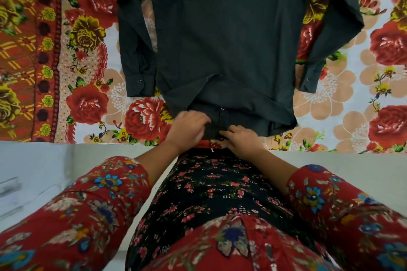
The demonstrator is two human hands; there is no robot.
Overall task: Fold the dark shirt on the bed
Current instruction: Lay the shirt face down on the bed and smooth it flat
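The dark shirt (pixel 224 42) lies flat on the flowered bed cover (pixel 88 55), back side up, its collar end toward me at the bed's near edge. Both long sleeves hang down along the body, the left cuff (pixel 138 81) and the right cuff (pixel 308 79) showing snap buttons. My left hand (pixel 187 130) and my right hand (pixel 240 138) meet at the collar, fingers pinching the dark cloth there. A snap on the collar band (pixel 222 108) shows just beyond my hands.
The bed cover spreads wide on both sides of the shirt, with a red patterned border (pixel 26 50) at the far left. The pale bed edge (pixel 55 160) runs across below my hands. My flowered sleeves and dress fill the lower frame.
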